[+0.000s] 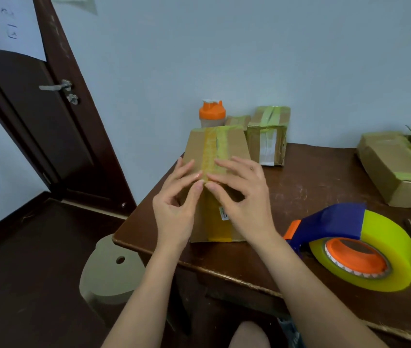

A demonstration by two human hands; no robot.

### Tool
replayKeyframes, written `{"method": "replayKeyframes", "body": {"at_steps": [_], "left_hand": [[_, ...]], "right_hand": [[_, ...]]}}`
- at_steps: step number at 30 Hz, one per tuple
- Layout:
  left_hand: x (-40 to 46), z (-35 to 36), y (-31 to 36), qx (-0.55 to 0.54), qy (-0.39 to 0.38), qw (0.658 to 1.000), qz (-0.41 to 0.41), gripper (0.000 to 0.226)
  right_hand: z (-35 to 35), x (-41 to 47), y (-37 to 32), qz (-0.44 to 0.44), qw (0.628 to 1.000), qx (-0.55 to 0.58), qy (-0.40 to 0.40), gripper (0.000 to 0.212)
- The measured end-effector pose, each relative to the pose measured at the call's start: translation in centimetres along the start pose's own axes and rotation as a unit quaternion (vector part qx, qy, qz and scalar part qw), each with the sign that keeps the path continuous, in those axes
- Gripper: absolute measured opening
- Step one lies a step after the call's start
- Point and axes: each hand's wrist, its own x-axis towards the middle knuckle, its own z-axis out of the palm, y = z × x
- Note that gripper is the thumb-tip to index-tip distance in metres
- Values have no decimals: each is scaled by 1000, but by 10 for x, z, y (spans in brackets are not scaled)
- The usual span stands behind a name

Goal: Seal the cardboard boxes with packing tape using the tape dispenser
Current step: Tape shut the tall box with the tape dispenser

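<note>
At the far left a dark door [49, 116] with a metal handle [55, 87] is seen, and a round stool [109, 270] is partly tucked under the bench [312, 197]. Near the bench's front left corner a cardboard box [218, 156] is stood upright, with a strip of yellowish tape [210, 151] run along its top and down its near face. The left hand [177, 204] is raised from below with the forearm angled upward; its fingers are laid nearly straight against the box's left side, the fingertips pressed beside the tape, nothing being grasped. The right hand [244, 194] is brought in alongside it, its fingers spread and bent lightly over the tape at the near top edge, pressed flat rather than clenched. Behind the box an orange-capped bottle [212, 114] and a taped box [268, 135] are stood by the wall. Further right, the tape dispenser [352, 244], blue and orange with a yellow roll, is laid on the bench, released by both hands. At the far right a larger box [397, 167] is set.
</note>
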Motion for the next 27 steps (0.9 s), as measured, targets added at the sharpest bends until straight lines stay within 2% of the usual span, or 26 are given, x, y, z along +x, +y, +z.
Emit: {"method": "replayKeyframes", "body": {"at_steps": [4,7,12,18,23,27], "left_hand": [[1,5,-10,20,29,999,40,12],[3,7,-11,22,47,997,56,15],[5,-1,-13,10,11,998,54,16],[4,-1,-16,-10,9,999,49,14],[5,-5,-20,-82,-4,996,18,20],[6,-8,-15,-149,-22,987,-48,21]], "right_hand": [[10,-3,5,-3,998,-7,68,7],[16,-1,1,8,997,-17,76,9],[-4,1,15,-16,997,72,28,15],[-8,4,20,-10,994,109,6,25],[-16,4,25,24,982,184,-21,30],[-20,5,23,79,958,272,-44,37]]}}
